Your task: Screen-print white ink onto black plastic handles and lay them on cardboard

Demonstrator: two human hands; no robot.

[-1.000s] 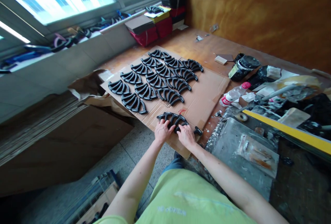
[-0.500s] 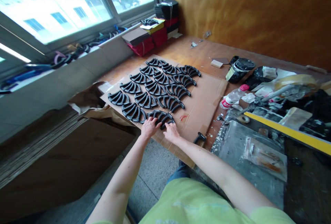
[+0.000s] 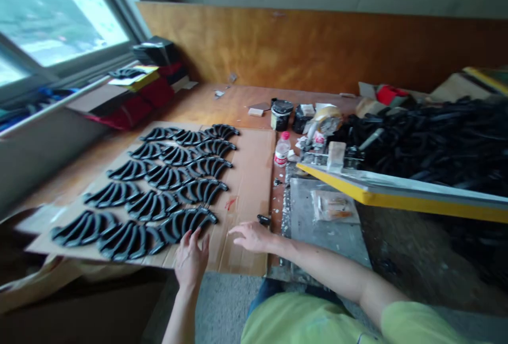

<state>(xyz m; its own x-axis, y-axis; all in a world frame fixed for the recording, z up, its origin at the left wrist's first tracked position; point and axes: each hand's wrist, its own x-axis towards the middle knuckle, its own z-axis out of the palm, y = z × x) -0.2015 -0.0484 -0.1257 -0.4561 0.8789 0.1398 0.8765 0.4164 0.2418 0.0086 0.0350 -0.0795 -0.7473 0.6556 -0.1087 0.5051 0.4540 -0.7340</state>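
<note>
Rows of curved, glossy black handle-like pieces [image 3: 166,172] lie fanned out on a flat cardboard sheet [image 3: 254,174]. My left hand [image 3: 192,256] is at the sheet's near edge, fingers apart, just below the nearest row's right end; whether a fingertip touches a piece I cannot tell. Over bare cardboard to its right is my right hand [image 3: 252,236], fingers stretched out and holding nothing. A single black piece [image 3: 263,220] lies by itself at the sheet's right edge, just behind my right hand.
Right of the cardboard stand a pink-capped bottle [image 3: 282,151] and a black paint-smeared tub [image 3: 281,116]. A yellow-edged board [image 3: 365,196] juts over a grey work plate [image 3: 305,211]. Farther right is a big heap of black pieces [image 3: 428,143]. Red and black stacks [image 3: 135,100] sit by the window.
My view has swung to the right, bringing the black heap into sight. Both hands have come off the nearest row; my right hand has moved rightward, away from my left.
</note>
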